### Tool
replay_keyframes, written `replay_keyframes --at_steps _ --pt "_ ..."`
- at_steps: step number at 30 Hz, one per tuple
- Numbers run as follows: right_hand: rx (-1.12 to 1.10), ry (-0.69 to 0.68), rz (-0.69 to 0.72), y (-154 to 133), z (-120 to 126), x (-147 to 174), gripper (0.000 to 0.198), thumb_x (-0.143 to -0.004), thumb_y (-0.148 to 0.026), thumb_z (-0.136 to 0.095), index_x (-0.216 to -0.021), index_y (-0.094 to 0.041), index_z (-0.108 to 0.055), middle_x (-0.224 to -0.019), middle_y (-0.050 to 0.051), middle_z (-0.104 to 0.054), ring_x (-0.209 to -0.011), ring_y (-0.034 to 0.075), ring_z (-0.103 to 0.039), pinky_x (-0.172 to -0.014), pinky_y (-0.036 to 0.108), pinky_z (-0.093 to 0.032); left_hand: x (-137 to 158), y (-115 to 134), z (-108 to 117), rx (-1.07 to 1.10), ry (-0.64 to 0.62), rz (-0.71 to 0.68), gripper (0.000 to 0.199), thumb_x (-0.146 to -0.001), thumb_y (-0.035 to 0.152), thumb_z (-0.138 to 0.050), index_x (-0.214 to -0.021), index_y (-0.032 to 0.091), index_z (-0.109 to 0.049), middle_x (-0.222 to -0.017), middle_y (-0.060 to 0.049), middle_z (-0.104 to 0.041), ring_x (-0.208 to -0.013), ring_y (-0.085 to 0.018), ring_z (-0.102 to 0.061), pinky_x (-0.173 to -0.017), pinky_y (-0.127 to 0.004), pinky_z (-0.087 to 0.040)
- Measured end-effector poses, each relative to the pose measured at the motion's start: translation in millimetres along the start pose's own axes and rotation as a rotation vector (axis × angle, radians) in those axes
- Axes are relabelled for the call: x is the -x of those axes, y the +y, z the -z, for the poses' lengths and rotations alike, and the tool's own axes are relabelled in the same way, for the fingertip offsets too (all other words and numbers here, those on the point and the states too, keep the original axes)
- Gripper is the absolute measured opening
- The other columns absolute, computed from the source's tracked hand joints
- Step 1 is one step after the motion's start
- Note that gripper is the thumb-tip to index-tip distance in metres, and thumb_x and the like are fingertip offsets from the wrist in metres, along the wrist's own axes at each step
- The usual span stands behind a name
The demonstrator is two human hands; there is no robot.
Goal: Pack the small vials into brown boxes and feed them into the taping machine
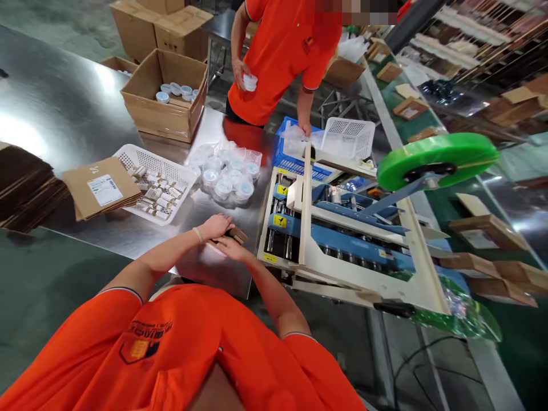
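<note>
A small brown cardboard box (238, 234) lies at the steel table's near edge, mostly covered by my two hands. My left hand (215, 225) grips its far side, with a pale band around that wrist. On the near side, my right hand (232, 247) presses against the same box, fingers bent over it. Beyond them sits a heap of round white tubs in clear plastic bags (229, 171). A white basket (182, 200) full of small white tubes or bottles stands to the left, beside a stack of flattened cartons with a label (105, 185).
To my right is a carton-sealing machine (355, 240) with a green tape roll (436, 161). Opposite stands a co-worker (282, 63) holding white tubs. An open carton (165, 111) contains round tubs. A conveyor (394, 97) carries boxes at right; dark flattened cartons (25, 188) lie far left.
</note>
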State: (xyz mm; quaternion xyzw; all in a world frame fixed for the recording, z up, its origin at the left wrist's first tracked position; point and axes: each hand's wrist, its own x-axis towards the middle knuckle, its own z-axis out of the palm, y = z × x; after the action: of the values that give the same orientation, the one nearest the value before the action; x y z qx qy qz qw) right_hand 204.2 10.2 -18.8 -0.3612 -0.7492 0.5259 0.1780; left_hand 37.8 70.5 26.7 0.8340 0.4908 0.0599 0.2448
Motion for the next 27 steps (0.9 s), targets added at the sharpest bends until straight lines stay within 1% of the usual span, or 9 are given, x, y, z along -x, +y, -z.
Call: replay_keyframes --at_steps 2,4,7,13,15,18,21,24,27 --pt "-0.279 0.109 -0.098 5 -3 -8 0.06 -0.106 -0.074 -0.052 -0.114 -0.021 -0.078 -0.112 0.011 -0.08 -0.113 0.026 -0.074 -0.107 0.045 -0.06 8 -5 4 -0.037 0.116 -0.009 0.042 -0.108 0.036 -0.059 -0.139 0.01 -0.065 -0.128 -0.023 -0.074 -0.125 -0.035 -0.067 -0.107 -0.044 -0.052" --pt "-0.426 0.229 -0.138 9 -7 -11 0.063 -0.096 -0.082 -0.061 -0.108 -0.022 -0.077 -0.108 0.01 -0.079 -0.108 0.025 -0.075 -0.103 0.043 -0.062 24 -13 7 -0.074 0.201 0.112 0.039 -0.106 0.031 -0.061 -0.137 0.007 -0.063 -0.13 -0.025 -0.071 -0.123 -0.036 -0.067 -0.104 -0.046 -0.053" --pt "-0.438 0.315 -0.135 11 -11 -9 0.059 -0.087 -0.082 -0.073 -0.093 -0.023 -0.076 -0.1 0.007 -0.078 -0.101 0.025 -0.074 -0.101 0.041 -0.061 54 -25 4 -0.082 0.167 0.214 0.026 -0.106 0.028 -0.06 -0.121 0.008 -0.066 -0.116 -0.02 -0.072 -0.104 -0.031 -0.07 -0.093 -0.041 -0.055" --pt "-0.417 0.35 -0.142 7 -10 -10 0.053 -0.092 -0.076 -0.071 -0.087 -0.023 -0.069 -0.088 0.004 -0.073 -0.091 0.023 -0.071 -0.094 0.039 -0.061 81 -38 -4 -0.06 -0.001 -0.275 0.034 -0.106 0.045 -0.064 -0.12 0.015 -0.072 -0.122 -0.015 -0.073 -0.114 -0.029 -0.07 -0.108 -0.041 -0.053" --pt "-0.375 0.316 -0.151 3 -6 -12 0.049 -0.096 -0.072 -0.069 -0.09 -0.023 -0.068 -0.089 0.004 -0.073 -0.091 0.021 -0.07 -0.092 0.036 -0.06 71 -38 -4 -0.095 -0.076 -0.3 0.03 -0.109 0.038 -0.056 -0.113 0.016 -0.075 -0.117 -0.015 -0.076 -0.113 -0.029 -0.07 -0.108 -0.042 -0.052" --pt "-0.184 0.252 -0.172 -8 9 -15 0.036 -0.099 -0.059 -0.07 -0.104 -0.024 -0.069 -0.091 0.002 -0.074 -0.093 0.022 -0.07 -0.091 0.035 -0.06 50 -32 -7 -0.145 -0.109 -0.171 0.028 -0.108 0.03 -0.053 -0.113 0.015 -0.076 -0.118 -0.018 -0.075 -0.117 -0.032 -0.068 -0.106 -0.046 -0.052" --pt "0.201 0.331 -0.175 -25 27 -19 0.036 -0.102 -0.047 -0.069 -0.128 -0.022 -0.07 -0.113 0.011 -0.079 -0.112 0.029 -0.072 -0.106 0.044 -0.057 42 -29 -20 -0.152 0.057 0.057 0.036 -0.101 0.036 -0.067 -0.13 0.014 -0.069 -0.139 -0.023 -0.066 -0.135 -0.041 -0.059 -0.116 -0.058 -0.045" --pt "0.548 0.395 -0.314 -41 19 -19 0.073 -0.096 -0.052 -0.08 -0.154 -0.014 -0.059 -0.151 0.027 -0.065 -0.141 0.043 -0.061 -0.12 0.055 -0.048 44 -36 -36 0.064 0.174 0.298 0.062 -0.094 0.049 -0.078 -0.14 0.012 -0.058 -0.146 -0.027 -0.058 -0.137 -0.044 -0.057 -0.112 -0.061 -0.049" --pt "0.718 0.289 -0.451 -42 -16 -13 0.111 -0.079 -0.058 -0.095 -0.167 -0.011 -0.046 -0.171 0.036 -0.042 -0.151 0.056 -0.05 -0.119 0.068 -0.045 44 -50 -48 0.306 0.224 0.326 0.078 -0.09 0.059 -0.081 -0.145 0.012 -0.052 -0.142 -0.024 -0.059 -0.133 -0.039 -0.061 -0.107 -0.055 -0.055"
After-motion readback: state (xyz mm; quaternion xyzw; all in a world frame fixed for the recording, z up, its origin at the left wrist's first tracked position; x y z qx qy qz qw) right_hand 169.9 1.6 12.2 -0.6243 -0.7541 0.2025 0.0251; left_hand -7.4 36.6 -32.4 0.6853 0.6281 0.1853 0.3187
